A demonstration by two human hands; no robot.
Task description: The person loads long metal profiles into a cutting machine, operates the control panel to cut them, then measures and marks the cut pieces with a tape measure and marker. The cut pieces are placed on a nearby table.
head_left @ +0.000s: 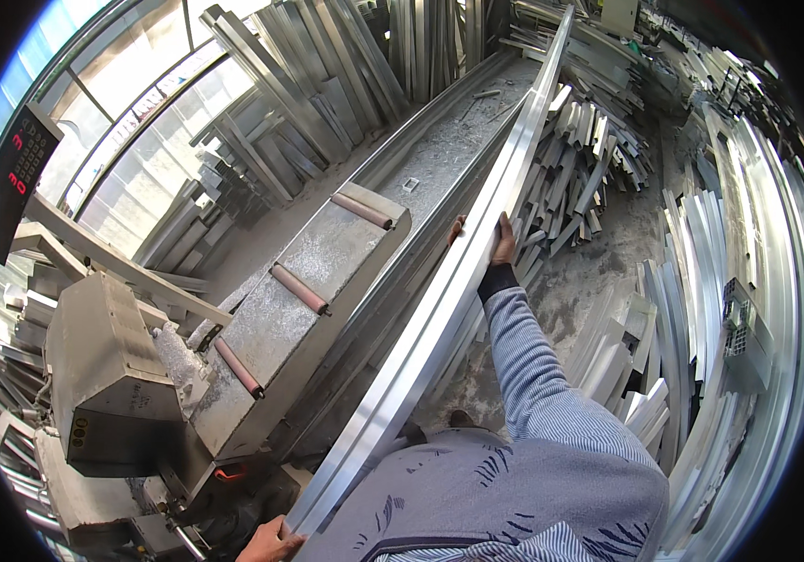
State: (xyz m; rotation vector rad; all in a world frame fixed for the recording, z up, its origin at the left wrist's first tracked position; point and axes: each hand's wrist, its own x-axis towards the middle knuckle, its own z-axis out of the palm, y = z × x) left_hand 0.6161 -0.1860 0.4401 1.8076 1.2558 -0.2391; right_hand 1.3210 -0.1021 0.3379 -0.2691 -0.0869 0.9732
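A long silvery metal profile (421, 351) with lengthwise grooves crosses the view, from low beside my body up to the far top. My right hand (503, 245) is closed around its middle; the palm is on the right side and fingertips show past the left edge. At the near end, my left hand (273, 541) grips the profile's corner, partly cut off by the picture's lower rim. To the left of the profile runs a machine bed (299, 314) with three pinkish rollers (299, 288), dusted with metal chips. The profile hangs apart from the rollers.
A boxy metal machine head (113, 370) stands at the left, below a dark display panel (16, 183) with red digits. Upright profiles (327, 66) lean at the back. Cut offcuts (575, 159) are heaped right of the bed, and long profiles (786, 309) are stacked along the right.
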